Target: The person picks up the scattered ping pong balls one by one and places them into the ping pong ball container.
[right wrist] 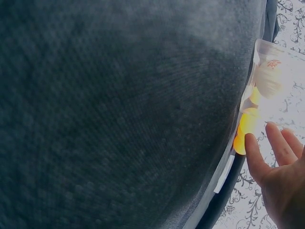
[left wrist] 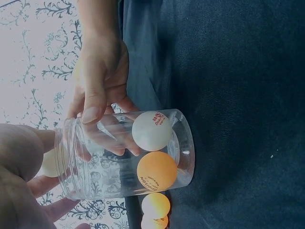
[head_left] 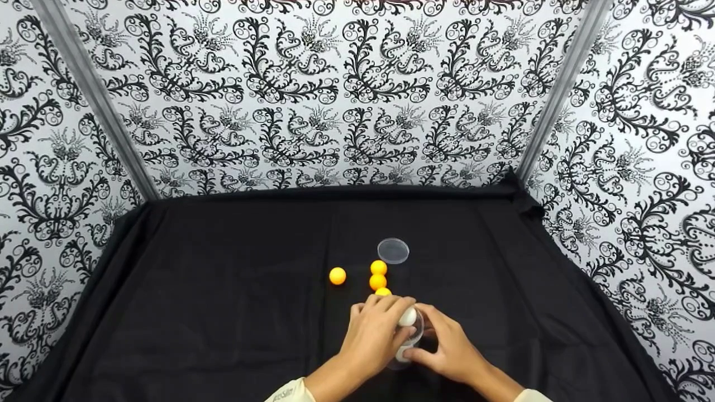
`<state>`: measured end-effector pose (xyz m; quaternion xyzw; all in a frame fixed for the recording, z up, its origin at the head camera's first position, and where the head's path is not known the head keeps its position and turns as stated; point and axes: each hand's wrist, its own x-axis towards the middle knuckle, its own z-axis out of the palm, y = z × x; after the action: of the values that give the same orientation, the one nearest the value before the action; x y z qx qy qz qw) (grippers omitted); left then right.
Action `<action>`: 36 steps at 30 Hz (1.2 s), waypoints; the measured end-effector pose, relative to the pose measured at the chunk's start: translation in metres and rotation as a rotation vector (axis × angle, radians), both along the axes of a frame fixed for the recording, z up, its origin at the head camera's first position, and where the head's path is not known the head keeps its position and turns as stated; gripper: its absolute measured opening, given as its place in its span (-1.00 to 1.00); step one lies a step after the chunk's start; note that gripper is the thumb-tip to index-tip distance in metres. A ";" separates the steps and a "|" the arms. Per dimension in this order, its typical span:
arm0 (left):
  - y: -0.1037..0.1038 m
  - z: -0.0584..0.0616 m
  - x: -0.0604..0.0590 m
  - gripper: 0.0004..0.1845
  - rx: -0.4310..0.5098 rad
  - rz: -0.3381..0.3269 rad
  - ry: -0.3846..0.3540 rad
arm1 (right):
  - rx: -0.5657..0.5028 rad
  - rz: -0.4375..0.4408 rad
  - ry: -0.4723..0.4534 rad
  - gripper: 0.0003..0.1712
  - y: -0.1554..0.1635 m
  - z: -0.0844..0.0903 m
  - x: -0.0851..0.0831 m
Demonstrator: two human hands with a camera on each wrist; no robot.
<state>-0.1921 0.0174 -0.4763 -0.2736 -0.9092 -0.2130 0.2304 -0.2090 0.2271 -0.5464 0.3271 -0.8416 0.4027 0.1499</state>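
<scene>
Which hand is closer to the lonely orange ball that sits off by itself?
Left. The left hand lies just below and right of the lone orange ball; the right hand is farther right, beyond the jar.

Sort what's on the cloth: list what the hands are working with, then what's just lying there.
In hand:
clear jar
white ball in it
orange ball in it
left hand
right hand

Lying about:
clear lid
lone orange ball

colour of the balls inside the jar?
One white ball, one orange ball; left wrist view shows it best.
</scene>
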 end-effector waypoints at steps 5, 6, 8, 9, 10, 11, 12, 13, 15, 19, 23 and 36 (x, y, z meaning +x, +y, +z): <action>0.000 0.000 0.000 -0.48 -0.008 0.003 -0.019 | -0.009 0.004 0.014 -0.12 0.000 0.001 0.000; 0.000 0.000 0.000 -0.48 -0.008 0.004 -0.024 | -0.011 0.007 0.015 -0.12 0.000 0.001 0.000; 0.000 0.000 0.000 -0.48 -0.007 0.006 -0.028 | -0.014 0.009 0.014 -0.12 0.000 0.002 0.000; 0.000 0.000 0.000 -0.48 -0.008 0.008 -0.030 | -0.015 0.010 0.014 -0.12 0.000 0.002 0.000; 0.000 0.000 0.000 -0.48 -0.008 0.008 -0.031 | -0.014 0.009 0.013 -0.12 0.000 0.002 0.000; 0.000 0.000 0.000 -0.48 -0.007 0.008 -0.030 | -0.012 0.007 0.014 -0.12 0.000 0.002 0.000; 0.000 0.000 0.000 -0.48 -0.007 0.009 -0.030 | -0.011 0.005 0.014 -0.12 0.000 0.002 0.000; 0.000 0.000 0.000 -0.48 -0.007 0.011 -0.030 | -0.008 0.003 0.016 -0.11 0.000 0.002 0.000; 0.000 0.000 0.000 -0.48 -0.008 0.012 -0.031 | -0.005 0.001 0.014 -0.11 0.000 0.002 0.000; 0.000 0.000 -0.001 -0.48 -0.012 0.013 -0.036 | 0.006 -0.007 0.002 -0.10 0.001 0.002 0.000; 0.000 0.000 -0.001 -0.48 -0.011 0.011 -0.036 | 0.016 -0.016 -0.023 -0.10 0.001 0.002 0.001; -0.001 0.000 0.000 -0.51 -0.011 0.010 -0.057 | -0.002 0.016 -0.066 -0.04 -0.005 0.005 0.001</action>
<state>-0.1925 0.0161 -0.4766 -0.2639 -0.9180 -0.2147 0.2038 -0.2080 0.2221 -0.5416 0.3202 -0.8431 0.4153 0.1190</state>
